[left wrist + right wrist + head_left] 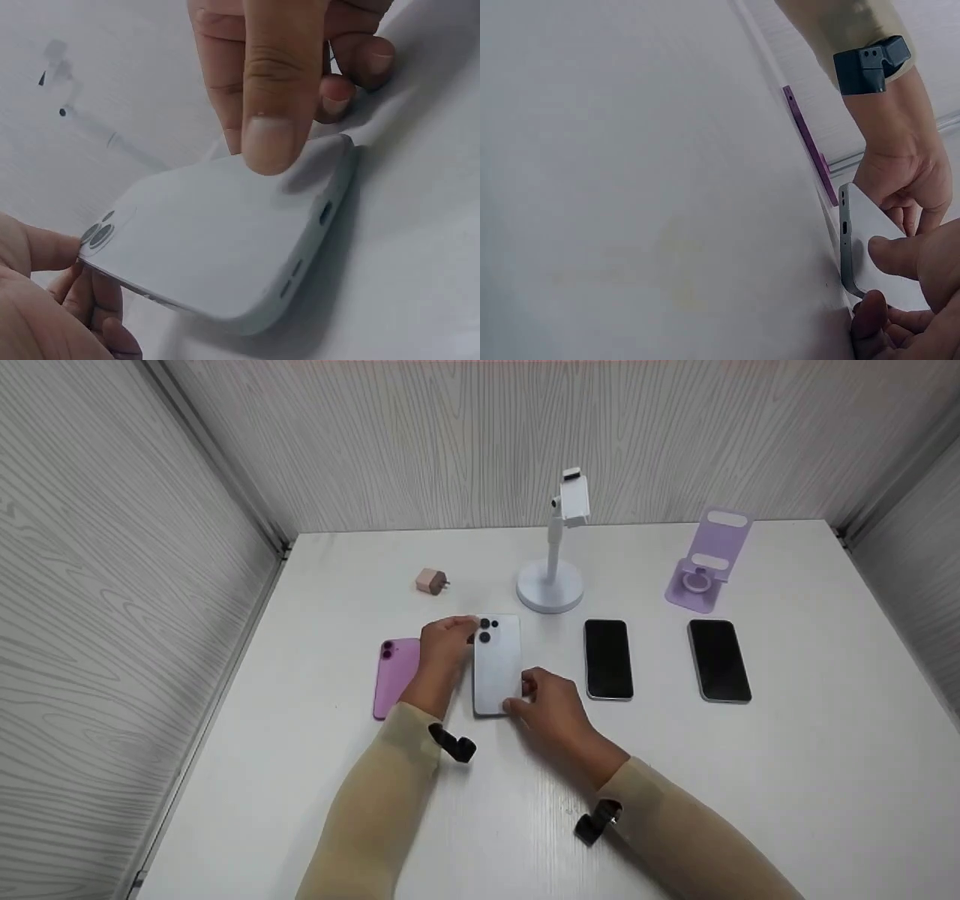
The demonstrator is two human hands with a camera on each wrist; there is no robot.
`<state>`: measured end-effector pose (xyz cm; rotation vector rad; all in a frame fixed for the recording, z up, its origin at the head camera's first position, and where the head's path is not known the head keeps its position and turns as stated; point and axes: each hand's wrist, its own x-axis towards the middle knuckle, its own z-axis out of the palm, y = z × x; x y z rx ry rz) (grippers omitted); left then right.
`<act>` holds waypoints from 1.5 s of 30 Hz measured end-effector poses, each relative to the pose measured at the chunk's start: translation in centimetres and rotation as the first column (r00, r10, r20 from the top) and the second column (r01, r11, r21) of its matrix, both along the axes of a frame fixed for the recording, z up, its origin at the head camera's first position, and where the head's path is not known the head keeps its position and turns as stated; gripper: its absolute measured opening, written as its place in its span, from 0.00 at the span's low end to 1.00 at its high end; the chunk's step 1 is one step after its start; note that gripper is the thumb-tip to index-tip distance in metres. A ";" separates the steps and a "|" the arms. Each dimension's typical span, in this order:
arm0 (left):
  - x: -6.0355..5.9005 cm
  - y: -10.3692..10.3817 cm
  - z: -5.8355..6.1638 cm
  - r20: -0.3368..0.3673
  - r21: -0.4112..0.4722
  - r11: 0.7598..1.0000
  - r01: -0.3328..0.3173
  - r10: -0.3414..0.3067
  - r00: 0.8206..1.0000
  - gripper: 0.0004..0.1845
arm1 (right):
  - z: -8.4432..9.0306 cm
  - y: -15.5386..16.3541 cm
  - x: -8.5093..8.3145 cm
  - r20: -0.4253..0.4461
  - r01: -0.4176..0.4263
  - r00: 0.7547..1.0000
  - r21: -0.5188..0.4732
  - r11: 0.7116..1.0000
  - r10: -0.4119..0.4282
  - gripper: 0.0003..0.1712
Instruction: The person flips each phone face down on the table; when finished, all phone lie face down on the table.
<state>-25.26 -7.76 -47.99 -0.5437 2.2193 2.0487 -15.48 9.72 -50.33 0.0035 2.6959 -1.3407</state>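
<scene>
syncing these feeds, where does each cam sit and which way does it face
Head: worn on the head, looking forward and down at the white table; both sleeved forearms, left hand and right hand show.
Left wrist: low beside the left hand, looking across the pale blue phone toward the right hand's fingers.
Right wrist: low at the tabletop, looking along the phone's edge toward the left hand and its wrist camera.
All three share the pale blue phone, gripped by both hands.
</scene>
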 end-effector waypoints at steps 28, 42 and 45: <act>0.4 -1.0 -1.4 -0.087 -0.400 0.885 0.236 -0.293 0.952 0.23 | -0.5 0.6 -0.2 0.001 -0.007 1.000 -0.026 1.000 0.007 0.24; 0.3 -1.1 -2.0 0.013 -0.552 0.748 0.368 -0.434 0.901 0.29 | -0.7 1.1 -0.4 -0.025 -0.008 1.000 0.009 1.000 0.008 0.20; 0.3 -1.0 -2.0 0.038 -0.577 0.716 0.394 -0.458 0.888 0.31 | -0.8 1.1 -0.3 -0.036 -0.007 0.999 0.013 1.000 0.007 0.18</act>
